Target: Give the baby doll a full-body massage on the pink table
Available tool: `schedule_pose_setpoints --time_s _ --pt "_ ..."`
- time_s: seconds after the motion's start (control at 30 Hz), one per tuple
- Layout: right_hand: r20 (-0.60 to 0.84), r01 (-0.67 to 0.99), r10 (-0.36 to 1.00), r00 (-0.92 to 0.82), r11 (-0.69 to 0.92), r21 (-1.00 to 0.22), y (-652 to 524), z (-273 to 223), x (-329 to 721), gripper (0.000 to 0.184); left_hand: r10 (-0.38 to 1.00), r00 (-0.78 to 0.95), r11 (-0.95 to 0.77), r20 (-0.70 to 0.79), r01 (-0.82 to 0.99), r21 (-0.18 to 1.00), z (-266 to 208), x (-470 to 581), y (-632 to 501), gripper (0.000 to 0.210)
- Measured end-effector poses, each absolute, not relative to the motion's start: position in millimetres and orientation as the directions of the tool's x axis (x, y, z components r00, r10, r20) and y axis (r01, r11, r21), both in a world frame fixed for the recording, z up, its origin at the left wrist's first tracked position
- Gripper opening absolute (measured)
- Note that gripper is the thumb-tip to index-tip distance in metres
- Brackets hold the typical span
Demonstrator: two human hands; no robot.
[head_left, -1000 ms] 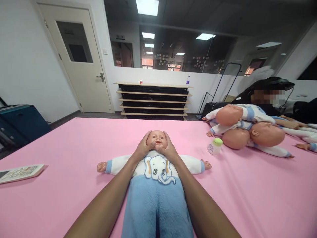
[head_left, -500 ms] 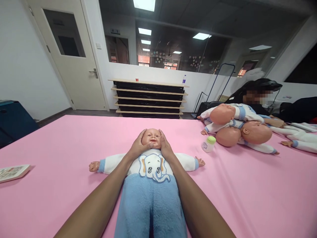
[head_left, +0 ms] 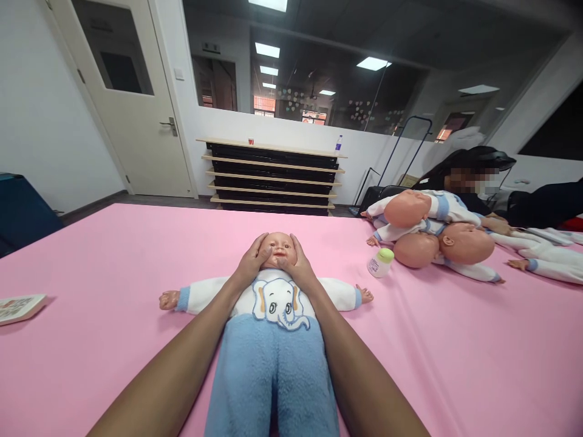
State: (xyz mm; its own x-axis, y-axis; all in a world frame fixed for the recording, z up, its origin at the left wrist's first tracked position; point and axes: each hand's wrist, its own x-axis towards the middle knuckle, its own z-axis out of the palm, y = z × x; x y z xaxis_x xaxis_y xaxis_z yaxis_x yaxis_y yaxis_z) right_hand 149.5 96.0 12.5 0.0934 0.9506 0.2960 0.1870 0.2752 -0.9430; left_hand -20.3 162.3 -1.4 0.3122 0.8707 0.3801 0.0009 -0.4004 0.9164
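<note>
A baby doll (head_left: 273, 370) lies on its back on the pink mat (head_left: 136, 255), arms stretched out to both sides. It wears a white top with an elephant face and fuzzy light-blue trousers. My left hand (head_left: 251, 262) cups one side of the doll's head, thumb up on the cheek near the mouth. Around the other side of the head curves my right hand (head_left: 301, 262), its thumb lying across the chin just below the lips. The face shows between my hands; the back of the head is hidden.
Right of the doll stands a small bottle with a lime-green cap (head_left: 381, 263). Behind it several dolls (head_left: 416, 249) lie piled up, and a person in black (head_left: 483, 167) sits beyond them. A thick card or booklet (head_left: 20, 308) lies at far left.
My left thumb has slid from the chin up onto the cheek, while my right thumb has come down from the cheek to the chin. The camera view has shifted slightly.
</note>
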Motion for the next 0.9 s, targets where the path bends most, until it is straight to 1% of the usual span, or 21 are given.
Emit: schedule_pose_setpoints --time_s 0.07,0.23,0.3,0.5,0.63,0.73,0.8,0.9 --pt "0.301 0.215 0.947 0.114 0.272 -0.938 97.6 12.3 149.0 0.091 0.862 0.333 -0.411 0.383 0.014 0.912 1.0 -21.9 160.2 0.070" --pt "0.293 0.243 0.945 0.146 0.253 -0.936 101.1 9.5 147.6 0.079 0.842 0.374 -0.435 0.388 0.046 0.899 5.9 -25.1 155.0 0.103" --pt "0.294 0.230 0.944 0.150 0.256 -0.939 100.5 9.4 147.1 0.075 0.834 0.379 -0.445 0.400 0.036 0.895 6.2 -24.6 154.2 0.108" --pt "0.292 0.179 0.939 0.179 0.261 -0.949 101.2 9.5 146.0 0.074 0.827 0.363 -0.473 0.428 0.041 0.880 5.9 -21.6 154.0 0.096" --pt "0.283 0.136 0.942 0.183 0.261 -0.956 103.5 8.1 145.9 0.070 0.832 0.335 -0.492 0.442 0.078 0.867 7.7 -21.5 153.2 0.090" --pt "0.306 0.114 0.939 0.154 0.291 -0.950 101.3 9.7 146.3 0.070 0.838 0.321 -0.494 0.441 0.105 0.863 8.8 -21.5 153.8 0.080" --pt "0.308 0.112 0.944 0.116 0.296 -0.949 98.5 12.0 146.9 0.076 0.842 0.311 -0.492 0.440 0.110 0.864 8.1 -20.9 155.2 0.072" --pt "0.298 0.140 0.950 0.093 0.284 -0.948 95.1 15.1 147.4 0.095 0.848 0.289 -0.488 0.445 0.097 0.868 5.3 -19.1 157.3 0.062"
